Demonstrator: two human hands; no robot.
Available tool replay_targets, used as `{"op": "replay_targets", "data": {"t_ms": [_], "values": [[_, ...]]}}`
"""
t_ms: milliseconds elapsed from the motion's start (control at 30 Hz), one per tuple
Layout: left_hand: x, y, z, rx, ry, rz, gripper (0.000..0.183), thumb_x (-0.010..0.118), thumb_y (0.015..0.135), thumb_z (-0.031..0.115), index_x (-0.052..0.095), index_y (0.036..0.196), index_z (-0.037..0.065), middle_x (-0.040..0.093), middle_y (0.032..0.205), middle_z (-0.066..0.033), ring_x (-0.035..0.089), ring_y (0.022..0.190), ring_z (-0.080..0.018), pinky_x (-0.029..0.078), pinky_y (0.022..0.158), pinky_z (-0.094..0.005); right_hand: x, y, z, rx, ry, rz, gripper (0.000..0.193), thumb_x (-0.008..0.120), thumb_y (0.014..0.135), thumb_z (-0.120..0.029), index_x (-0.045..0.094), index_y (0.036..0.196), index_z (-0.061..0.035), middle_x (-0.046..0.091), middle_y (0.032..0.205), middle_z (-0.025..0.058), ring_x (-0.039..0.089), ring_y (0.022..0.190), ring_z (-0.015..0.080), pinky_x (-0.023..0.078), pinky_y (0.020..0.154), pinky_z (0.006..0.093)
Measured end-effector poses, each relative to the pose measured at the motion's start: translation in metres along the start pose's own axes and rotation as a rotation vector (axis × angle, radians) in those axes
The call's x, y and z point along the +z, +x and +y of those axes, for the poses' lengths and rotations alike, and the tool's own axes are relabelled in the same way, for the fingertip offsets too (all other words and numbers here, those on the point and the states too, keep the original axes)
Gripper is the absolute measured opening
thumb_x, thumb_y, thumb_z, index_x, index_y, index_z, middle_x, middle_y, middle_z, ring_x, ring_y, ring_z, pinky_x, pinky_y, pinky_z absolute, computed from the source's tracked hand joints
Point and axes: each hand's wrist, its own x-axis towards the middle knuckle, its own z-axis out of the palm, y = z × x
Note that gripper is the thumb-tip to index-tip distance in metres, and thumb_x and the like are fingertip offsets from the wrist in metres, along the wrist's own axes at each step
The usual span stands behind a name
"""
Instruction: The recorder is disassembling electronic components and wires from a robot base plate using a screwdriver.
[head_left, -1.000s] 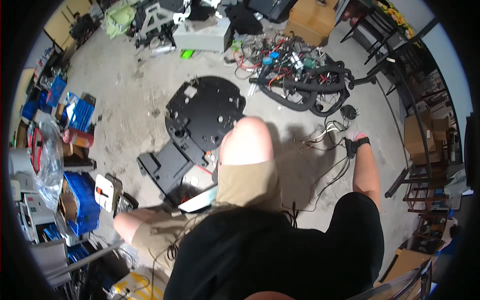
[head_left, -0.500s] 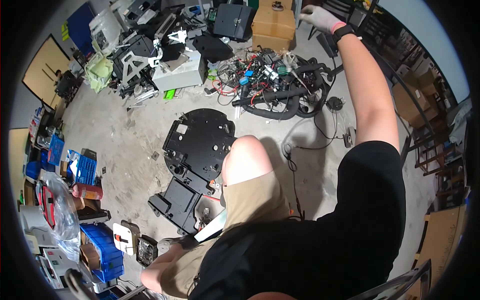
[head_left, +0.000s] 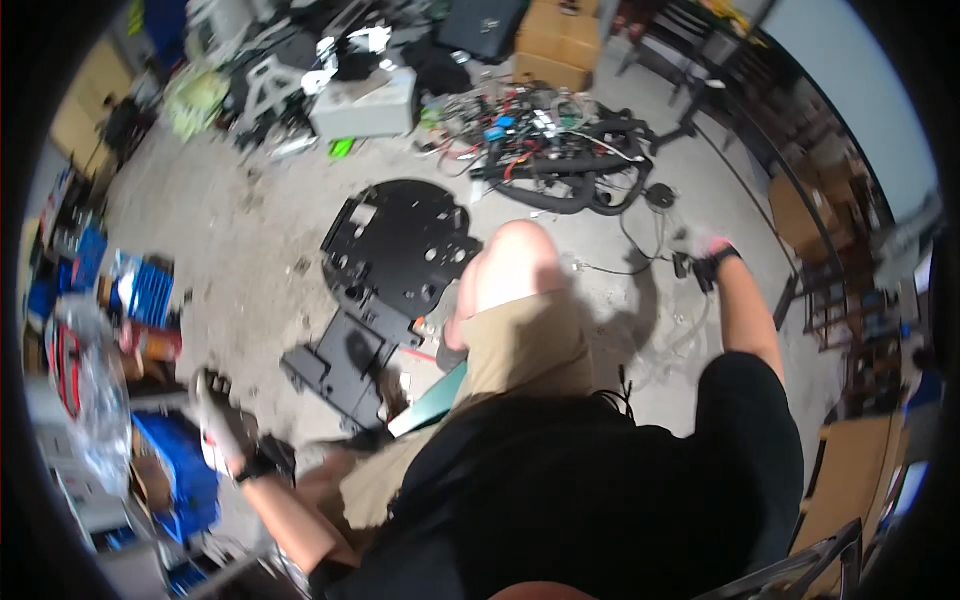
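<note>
My left hand [head_left: 225,430], in a pale glove with a dark band at the wrist, is raised at the lower left beside a blue crate [head_left: 190,480]. Its fingers look stretched apart and I see nothing in them. My right hand [head_left: 706,248], also gloved, is out at the right and smeared by motion, so its fingers do not show clearly. Close by it are a small dark block [head_left: 682,265] and a thin black cable [head_left: 620,270] on the floor. In front of my bare knee lies a round black plastic chassis [head_left: 400,240], with a rectangular black part [head_left: 345,360] adjoining it.
A tangled heap of cables and black hoses [head_left: 570,150] lies ahead, before a cardboard box [head_left: 558,45]. Left of it is a grey-white box [head_left: 365,105] among scrap parts. A blue basket [head_left: 145,290] and plastic bags line the left. Wooden chairs and boxes [head_left: 800,210] stand at right.
My right hand has come down from the far upper right to near the floor cable. My left hand has come into view at the lower left. The whole view has shifted slightly.
</note>
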Motion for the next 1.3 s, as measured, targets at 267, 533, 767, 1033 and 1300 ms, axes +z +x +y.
{"op": "replay_targets", "data": {"t_ms": [267,533,767,1033,1300], "values": [[0.009,0.01,-0.004,-0.051,-0.472,0.115,0.03,0.052,0.094,0.026,0.054,0.115,0.005,0.06,0.104,-0.0046,0.056,0.091,-0.0173,0.044,0.083,-0.0316,-0.084,-0.033,-0.137,-0.38,0.127,0.275,0.027,0.056,0.091,-0.022,0.062,0.102,0.0024,0.064,0.087,0.0055,0.058,0.079,0.0119,0.047,0.074,0.0277],[0.006,0.0,-0.001,-0.056,-0.531,0.295,0.027,0.055,0.092,0.023,0.055,0.112,0.005,0.061,0.102,-0.0068,0.059,0.087,-0.0192,0.046,0.077,-0.0319,-0.054,-0.011,-0.415,-0.881,-0.047,0.285,0.031,0.057,0.09,-0.025,0.059,0.104,0.0024,0.065,0.094,0.0135,0.061,0.087,0.0191,0.047,0.082,0.0315],[-0.026,-0.002,-0.009,-0.088,-0.477,0.455,0.026,0.053,0.092,0.02,0.056,0.112,0.004,0.061,0.099,-0.0072,0.059,0.084,-0.02,0.049,0.073,-0.0326,0.084,0.048,-0.541,-1.087,-0.207,0.041,0.038,0.058,0.087,-0.033,0.062,0.108,-0.0014,0.066,0.102,0.0202,0.062,0.099,0.033,0.047,0.087,0.0375],[-0.038,0.003,-0.005,-0.095,-0.459,0.473,0.022,0.051,0.094,0.016,0.057,0.11,0.002,0.06,0.101,-0.0073,0.056,0.09,-0.0195,0.045,0.085,-0.0332,0.174,0.088,-0.548,-0.991,-0.307,-0.388,0.042,0.06,0.085,-0.035,0.061,0.109,-0.0006,0.066,0.101,0.0216,0.063,0.097,0.0343,0.048,0.085,0.0379],[-0.048,0.012,-0.008,-0.13,-0.438,0.437,0.019,0.052,0.093,0.014,0.059,0.105,0.0,0.063,0.097,-0.0094,0.058,0.084,-0.02,0.048,0.081,-0.0335,0.177,0.099,-0.548,-0.955,-0.418,-0.272,0.043,0.059,0.086,-0.036,0.06,0.11,-0.0006,0.065,0.103,0.0217,0.062,0.101,0.0339,0.048,0.087,0.0379]]}}
